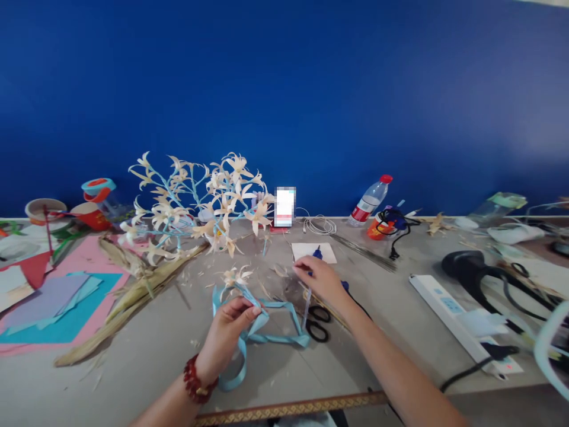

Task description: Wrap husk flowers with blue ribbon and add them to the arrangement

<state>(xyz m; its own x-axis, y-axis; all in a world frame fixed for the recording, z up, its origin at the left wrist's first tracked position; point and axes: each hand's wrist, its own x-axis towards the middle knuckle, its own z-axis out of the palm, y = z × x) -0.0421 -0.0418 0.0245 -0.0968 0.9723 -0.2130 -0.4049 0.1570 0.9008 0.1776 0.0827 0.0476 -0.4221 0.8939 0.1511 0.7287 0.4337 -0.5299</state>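
Cream, lily-like flower (237, 277) is pinched by its pale blue stem (247, 294) in the left fingers (254, 309), tilted up-left; matching ribbon (284, 340) is kinda sprawled in loose loops over the surface (146, 379).

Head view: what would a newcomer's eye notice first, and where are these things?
Probably the blue-stemmed pale flowers, left of centre before the deep blue wall. Nearer, light-blue ribbon loops over the table beside the left grip, which holds a single flower by its stem. Just below, a red bracelet may also catch the eye.
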